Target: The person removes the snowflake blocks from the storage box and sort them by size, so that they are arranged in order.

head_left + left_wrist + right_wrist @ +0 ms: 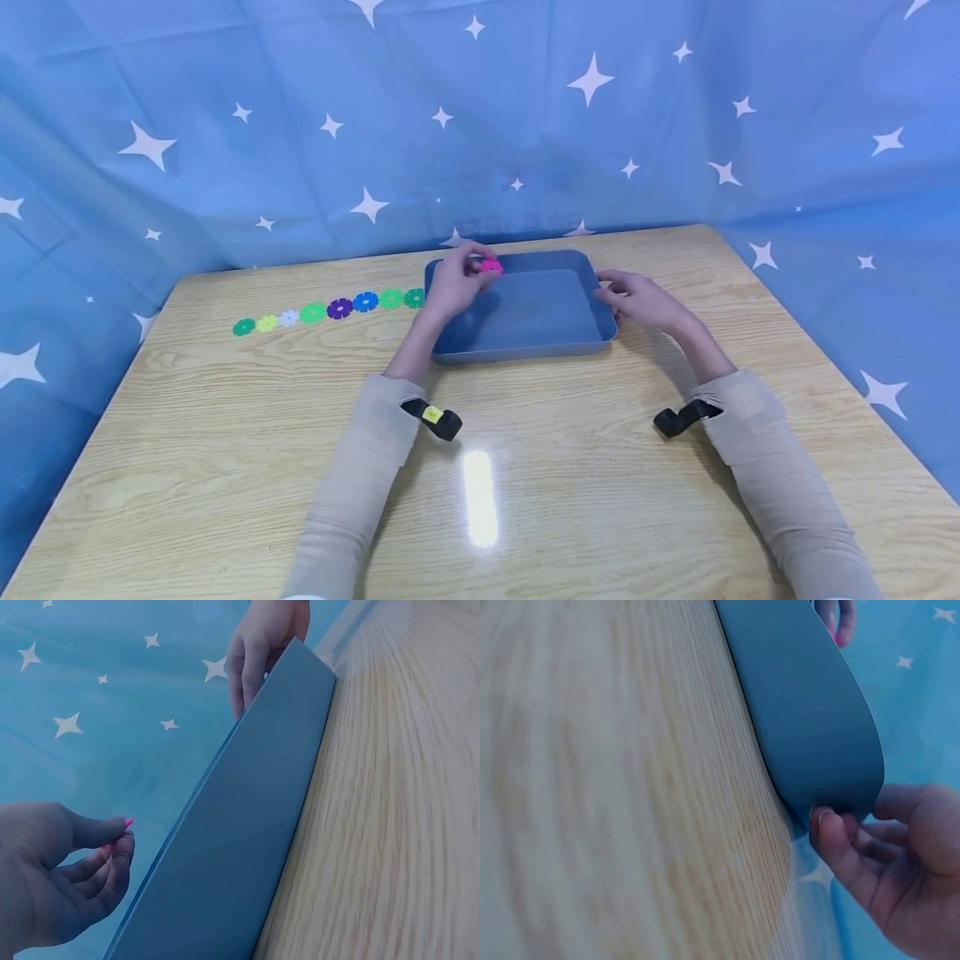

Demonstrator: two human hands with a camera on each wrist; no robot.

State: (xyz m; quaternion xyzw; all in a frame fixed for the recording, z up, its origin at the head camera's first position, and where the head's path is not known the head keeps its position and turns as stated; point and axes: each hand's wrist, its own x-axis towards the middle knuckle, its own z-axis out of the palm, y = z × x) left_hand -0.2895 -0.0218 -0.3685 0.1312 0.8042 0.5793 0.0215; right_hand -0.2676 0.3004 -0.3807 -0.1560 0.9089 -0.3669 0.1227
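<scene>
Between thumb and fingertips, my left hand (454, 284) pinches a pink notched plastic disc (491, 266), held over the back left part of a blue-grey tray (525, 352). In the left wrist view only slivers of the pink disc (129, 823) show past the fingers. At the tray's right end, my right hand (643, 302) grips the side wall. The right wrist view has its thumb at the rim and its curled fingers against the outside of the tray's corner (817, 712). No other disc shows inside the tray.
Left of the tray, several flat notched discs lie in a row on the wooden table (225, 433), among them a purple disc (340, 308) and a white disc (288, 317). The row's right-end green disc (414, 297) is beside the tray. A blue star-patterned curtain (480, 125) hangs behind.
</scene>
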